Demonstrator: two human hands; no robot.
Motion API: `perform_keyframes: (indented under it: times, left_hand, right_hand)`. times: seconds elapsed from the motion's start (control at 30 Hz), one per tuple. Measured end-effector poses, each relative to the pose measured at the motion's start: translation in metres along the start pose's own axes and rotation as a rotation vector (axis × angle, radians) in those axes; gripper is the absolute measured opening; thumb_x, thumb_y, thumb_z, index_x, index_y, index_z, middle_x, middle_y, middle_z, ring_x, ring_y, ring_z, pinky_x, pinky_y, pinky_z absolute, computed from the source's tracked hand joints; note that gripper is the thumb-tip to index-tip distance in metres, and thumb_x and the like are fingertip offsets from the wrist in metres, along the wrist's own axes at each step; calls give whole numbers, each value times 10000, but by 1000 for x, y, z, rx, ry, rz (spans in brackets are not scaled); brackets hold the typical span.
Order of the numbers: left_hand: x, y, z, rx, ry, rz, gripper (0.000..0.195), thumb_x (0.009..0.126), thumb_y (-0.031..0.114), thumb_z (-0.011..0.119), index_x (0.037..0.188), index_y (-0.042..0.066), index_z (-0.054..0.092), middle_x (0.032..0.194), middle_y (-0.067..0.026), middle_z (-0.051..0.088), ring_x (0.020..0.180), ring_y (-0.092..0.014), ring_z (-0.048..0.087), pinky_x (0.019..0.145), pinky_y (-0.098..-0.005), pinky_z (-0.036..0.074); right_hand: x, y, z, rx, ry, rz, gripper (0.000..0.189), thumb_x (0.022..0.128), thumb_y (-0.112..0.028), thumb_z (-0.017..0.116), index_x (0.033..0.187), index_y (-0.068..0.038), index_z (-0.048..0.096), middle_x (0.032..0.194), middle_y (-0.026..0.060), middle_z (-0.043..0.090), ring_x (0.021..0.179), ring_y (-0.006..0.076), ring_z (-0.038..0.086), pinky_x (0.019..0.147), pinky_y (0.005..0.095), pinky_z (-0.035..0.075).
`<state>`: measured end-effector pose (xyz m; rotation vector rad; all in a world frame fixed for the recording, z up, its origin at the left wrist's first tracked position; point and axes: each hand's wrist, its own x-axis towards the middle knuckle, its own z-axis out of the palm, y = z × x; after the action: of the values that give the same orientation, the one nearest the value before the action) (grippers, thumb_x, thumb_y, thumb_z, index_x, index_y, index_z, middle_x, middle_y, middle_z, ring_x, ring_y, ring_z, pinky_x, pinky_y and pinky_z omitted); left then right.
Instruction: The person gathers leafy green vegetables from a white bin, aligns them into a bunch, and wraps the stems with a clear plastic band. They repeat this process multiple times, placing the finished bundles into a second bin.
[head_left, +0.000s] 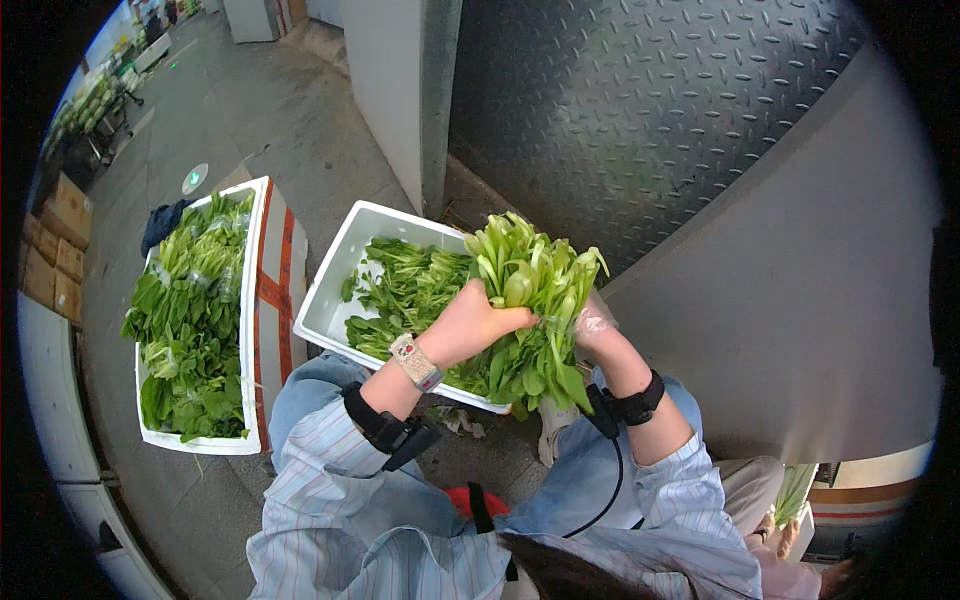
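Note:
My left hand grips a large bunch of leafy greens from the left, thumb across the stalks. On the bunch's right side is my right hand, partly hidden behind the stalks, with clear plastic film about its fingers. The pale stalk ends point up and away, the leaves towards me. Beneath the bunch stands a white foam box with loose greens inside. To its left, a second foam box with red-brown tape is heaped with bundled greens, some wrapped in clear film.
A diamond-plate metal sheet and a grey panel lie ahead and right. Cardboard boxes are stacked at far left. A dark cloth hangs by the taped box. Another person's knee and hands show at lower right.

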<state>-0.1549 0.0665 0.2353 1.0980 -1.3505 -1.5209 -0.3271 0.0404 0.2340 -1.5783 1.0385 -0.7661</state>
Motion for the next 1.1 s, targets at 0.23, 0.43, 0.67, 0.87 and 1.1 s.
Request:
perform_keyframes:
  times: [0.23,0.43,0.67,0.87,1.1]
  left_hand:
    - [-5,-1,7,34,10,23,395,679,157,664,997,-48,552,904,-101,611,818,-141,566,741,-273,452]
    - [-11,14,-4,232,-82,12,545,622,115,698,1093,-39,470,1036,-107,565,954,-161,527,857,-279,411]
    - [-20,-8,8,155,-305,186,326,627,144,668,883,-40,582,764,-100,625,696,-134,578,676,-284,476]
    - [-16,-33,25,275,-523,-39,445,625,138,665,1016,-28,534,926,-114,612,829,-166,575,784,-290,458]
    - [-17,-50,30,510,-512,-122,359,619,256,673,723,-75,580,606,-162,578,556,-217,574,560,-317,471]
  right_hand:
    - [2,8,9,121,101,103,393,794,-183,609,1130,-29,478,1100,64,534,956,148,511,825,289,422]
    - [4,2,-2,515,-129,125,360,857,-125,506,1192,-5,454,1135,105,534,973,179,555,837,311,476]
    - [19,-5,-24,257,-112,189,152,795,-179,612,871,-66,545,825,-14,553,777,82,525,682,217,439]
    - [18,-8,-23,50,-199,55,132,713,-87,657,767,-87,536,785,-36,527,750,71,486,692,230,399]
    - [13,-16,-25,97,-250,143,106,742,-112,657,781,-76,566,790,-17,573,743,71,518,690,228,425]
